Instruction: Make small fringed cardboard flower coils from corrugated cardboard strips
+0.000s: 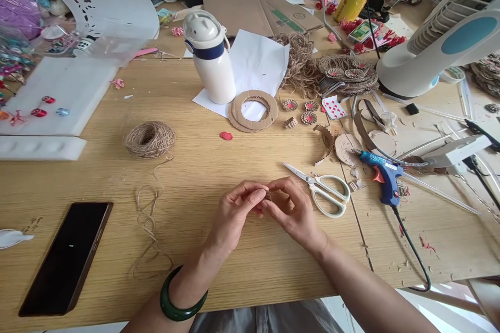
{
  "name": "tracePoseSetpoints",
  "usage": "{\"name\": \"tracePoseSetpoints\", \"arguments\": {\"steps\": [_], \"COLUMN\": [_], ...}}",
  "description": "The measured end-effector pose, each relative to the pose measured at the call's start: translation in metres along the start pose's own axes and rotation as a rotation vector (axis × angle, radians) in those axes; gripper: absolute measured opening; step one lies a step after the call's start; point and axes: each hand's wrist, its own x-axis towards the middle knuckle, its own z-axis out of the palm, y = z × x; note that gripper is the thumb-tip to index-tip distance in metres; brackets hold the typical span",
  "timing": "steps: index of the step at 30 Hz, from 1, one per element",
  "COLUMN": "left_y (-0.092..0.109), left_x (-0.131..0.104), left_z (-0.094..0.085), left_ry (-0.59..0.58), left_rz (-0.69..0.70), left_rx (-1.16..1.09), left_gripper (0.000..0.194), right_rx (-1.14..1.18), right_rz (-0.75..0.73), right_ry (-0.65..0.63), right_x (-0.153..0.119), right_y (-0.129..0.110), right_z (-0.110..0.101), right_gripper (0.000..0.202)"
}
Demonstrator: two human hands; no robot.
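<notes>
My left hand (238, 209) and my right hand (292, 210) meet above the front middle of the table, fingertips pinched together. Between them shows a sliver of a small brown piece (268, 194), mostly hidden by the fingers; its kind is too small to make out. White-handled scissors (330, 195) lie just right of my right hand, blades pointing up and left. Behind my hands are two red paper discs (225, 136) and cardboard rings (255, 110). Several cardboard rosettes with red centres (309, 117) sit near the rings. A ball of jute twine (150, 139) trails a loose strand on the left.
A blue glue gun (385, 174) and its cord lie at right among cardboard scraps, near a power strip (455, 153). A white fan (433, 36) stands behind. A white bottle (211, 57) stands on paper at the back. A phone (66, 260) lies front left.
</notes>
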Motion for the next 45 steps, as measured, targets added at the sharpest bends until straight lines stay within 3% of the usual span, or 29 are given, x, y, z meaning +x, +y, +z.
{"name": "tracePoseSetpoints", "arguments": {"steps": [4, 7, 17, 28, 45], "left_y": [-0.003, -0.004, 0.002, -0.001, -0.001], "left_x": [0.000, 0.000, -0.001, 0.000, -0.003], "left_z": [0.000, -0.001, -0.001, -0.005, -0.006], "left_ry": [0.019, 0.062, 0.096, 0.063, 0.095], "left_rz": [0.034, 0.005, 0.126, 0.087, 0.274], "left_rx": [0.044, 0.068, 0.272, 0.310, 0.600], "left_gripper": [0.011, 0.014, 0.019, 0.017, 0.016], "right_rx": [0.172, 0.289, 0.307, 0.397, 0.359], "right_rz": [0.181, 0.238, 0.286, 0.337, 0.374], "right_ry": [0.004, -0.007, -0.037, -0.067, -0.108], "right_x": [0.000, 0.000, 0.000, 0.002, 0.003], "right_y": [0.003, 0.004, 0.007, 0.001, -0.003], "right_z": [0.005, 0.005, 0.004, 0.001, 0.000], "right_gripper": [0.015, 0.019, 0.022, 0.027, 0.031]}}
